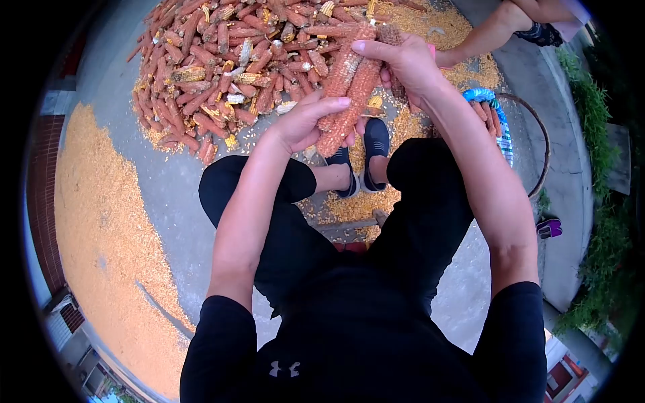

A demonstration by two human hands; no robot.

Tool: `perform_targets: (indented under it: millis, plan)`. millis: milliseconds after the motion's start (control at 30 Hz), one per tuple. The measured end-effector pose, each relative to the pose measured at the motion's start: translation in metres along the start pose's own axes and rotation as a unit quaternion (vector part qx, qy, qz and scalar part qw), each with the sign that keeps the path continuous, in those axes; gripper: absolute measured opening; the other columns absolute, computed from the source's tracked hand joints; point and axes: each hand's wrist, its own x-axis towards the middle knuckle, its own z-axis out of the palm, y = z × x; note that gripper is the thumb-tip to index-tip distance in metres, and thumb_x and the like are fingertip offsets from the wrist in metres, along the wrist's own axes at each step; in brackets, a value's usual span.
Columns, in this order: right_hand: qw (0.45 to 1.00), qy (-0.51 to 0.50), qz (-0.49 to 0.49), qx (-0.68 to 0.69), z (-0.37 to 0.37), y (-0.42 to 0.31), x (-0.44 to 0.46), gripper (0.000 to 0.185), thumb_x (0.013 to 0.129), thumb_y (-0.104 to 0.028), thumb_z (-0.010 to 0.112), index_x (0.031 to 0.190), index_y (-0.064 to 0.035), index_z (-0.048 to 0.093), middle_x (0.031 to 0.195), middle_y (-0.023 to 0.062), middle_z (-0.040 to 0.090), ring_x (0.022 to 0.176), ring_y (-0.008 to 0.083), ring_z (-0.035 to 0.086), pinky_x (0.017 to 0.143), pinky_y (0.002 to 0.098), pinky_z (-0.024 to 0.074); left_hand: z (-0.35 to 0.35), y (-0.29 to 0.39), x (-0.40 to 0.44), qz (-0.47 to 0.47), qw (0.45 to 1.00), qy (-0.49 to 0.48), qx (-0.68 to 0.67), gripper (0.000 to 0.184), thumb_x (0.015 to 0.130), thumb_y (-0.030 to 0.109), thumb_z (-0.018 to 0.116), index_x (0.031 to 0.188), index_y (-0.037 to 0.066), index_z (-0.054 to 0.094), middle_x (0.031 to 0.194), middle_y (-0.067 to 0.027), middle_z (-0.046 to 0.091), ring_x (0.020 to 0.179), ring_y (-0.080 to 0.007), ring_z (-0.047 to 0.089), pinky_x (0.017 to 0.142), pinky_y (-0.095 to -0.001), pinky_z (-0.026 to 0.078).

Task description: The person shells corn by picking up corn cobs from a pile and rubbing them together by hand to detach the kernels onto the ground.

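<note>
Bare reddish corn cobs [355,97] are held together between my two hands, above my shoes. My left hand [308,122] wraps round their lower part, its thumb lying across the front. At the upper end, my right hand [408,66] grips them with its thumb on top. A darker cob [396,91] shows under the right hand's fingers. A few pale bits cling to the front cobs. The fingers behind the cobs are partly hidden.
A large pile of cobs [222,67], some with yellow kernels, lies ahead. Loose kernels [107,242] spread along the left. At right stands a blue-rimmed basket [505,138] with a hooped handle, holding cobs. Another person's leg [487,39] is at upper right.
</note>
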Motion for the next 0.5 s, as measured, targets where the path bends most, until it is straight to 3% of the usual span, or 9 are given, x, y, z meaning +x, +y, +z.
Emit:
perform_targets:
  millis: [133, 200, 333, 400, 500]
  plan:
    - [0.996, 0.075, -0.041, 0.007, -0.018, -0.01, -0.009, 0.036, 0.081, -0.023, 0.087, 0.099, 0.0024, 0.069, 0.072, 0.0082, 0.069, 0.051, 0.0121, 0.062, 0.042, 0.0247, 0.0485, -0.016, -0.014, 0.01, -0.028, 0.994, 0.05, 0.097, 0.043, 0.1, 0.037, 0.062, 0.121, 0.0, 0.055, 0.088, -0.0123, 0.067, 0.069, -0.0173, 0.066, 0.06, -0.0285, 0.054]
    - [0.985, 0.157, -0.074, 0.015, -0.037, -0.019, -0.023, 0.034, 0.08, -0.019, 0.088, 0.098, 0.003, 0.068, 0.071, 0.0079, 0.068, 0.051, 0.0117, 0.061, 0.043, 0.0234, 0.0466, -0.024, -0.018, 0.011, -0.02, 0.987, 0.11, 0.116, 0.036, 0.103, 0.032, 0.059, 0.12, 0.001, 0.056, 0.081, -0.0091, 0.066, 0.062, -0.0129, 0.063, 0.05, -0.0227, 0.046]
    - [0.959, 0.248, -0.13, -0.043, -0.116, 0.008, -0.055, 0.032, 0.081, -0.017, 0.087, 0.099, 0.0025, 0.069, 0.076, 0.0076, 0.071, 0.056, 0.0089, 0.062, 0.047, 0.0245, 0.0472, -0.053, -0.024, 0.007, 0.009, 0.974, 0.189, 0.123, 0.039, 0.104, 0.026, 0.056, 0.132, -0.001, 0.054, 0.079, -0.0081, 0.065, 0.059, -0.0125, 0.061, 0.048, -0.0224, 0.046]
    - [0.951, 0.272, -0.127, -0.08, -0.153, 0.015, -0.092, 0.032, 0.081, -0.018, 0.086, 0.104, 0.0007, 0.072, 0.083, 0.0079, 0.075, 0.067, 0.0101, 0.067, 0.058, 0.0277, 0.0533, -0.064, -0.022, 0.003, 0.037, 0.976, 0.193, 0.09, 0.035, 0.103, 0.025, 0.057, 0.128, 0.0, 0.056, 0.079, -0.0074, 0.065, 0.06, -0.0117, 0.06, 0.049, -0.0224, 0.045]
    - [0.889, 0.363, -0.072, -0.269, -0.225, 0.06, -0.142, 0.032, 0.082, -0.021, 0.083, 0.108, -0.0043, 0.075, 0.091, 0.0084, 0.077, 0.081, 0.0136, 0.072, 0.076, 0.0321, 0.0563, -0.082, -0.019, 0.0, 0.058, 0.973, 0.214, 0.059, 0.033, 0.102, 0.024, 0.059, 0.125, 0.0, 0.058, 0.079, -0.0069, 0.065, 0.061, -0.011, 0.06, 0.049, -0.0224, 0.044]
